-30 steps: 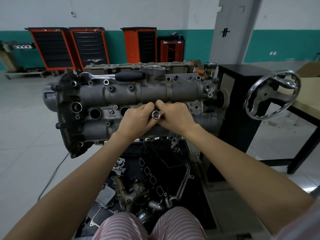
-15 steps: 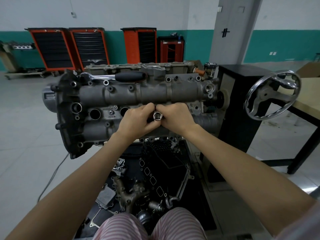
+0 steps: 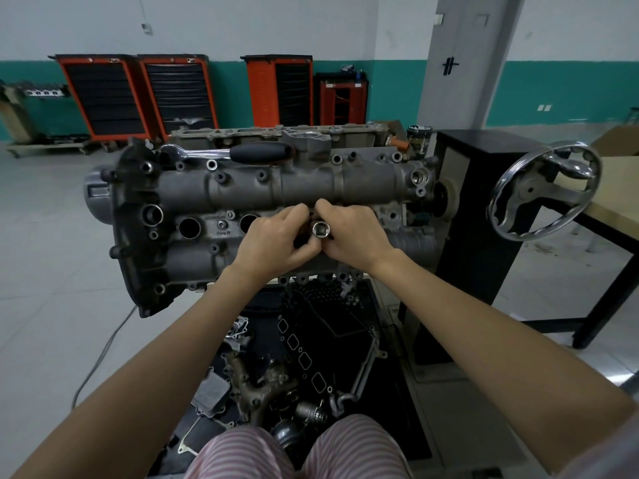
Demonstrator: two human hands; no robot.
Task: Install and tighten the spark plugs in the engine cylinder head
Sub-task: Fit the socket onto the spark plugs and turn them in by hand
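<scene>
Both hands are closed around one tool: the left hand [image 3: 273,240] and the right hand [image 3: 352,233] meet over the middle of the engine cylinder head [image 3: 276,188], fingers curled round a chrome socket [image 3: 321,230] whose open square end faces up toward the person. The socket stands in one of the plug wells, between the two cam housings; the spark plug itself is hidden below it, so I cannot say how deep it sits.

To the left of the hands two more plug wells [image 3: 189,227] gape dark, and whether anything sits down in them I cannot tell. The ratchet wrench [image 3: 228,153] lies on the upper edge of the head, well apart from the hands.

As I read it, this is the hand-starting step: the plug is being threaded in by fingers through the socket, before any leverage is applied. The next move calls for turning gently until the threads catch cleanly, with the socket kept straight in the well so nothing crosses. Then the wrench would need fetching and seating in that square drive.

Loose engine parts [image 3: 262,385] lie on the black tray by the knees.
</scene>
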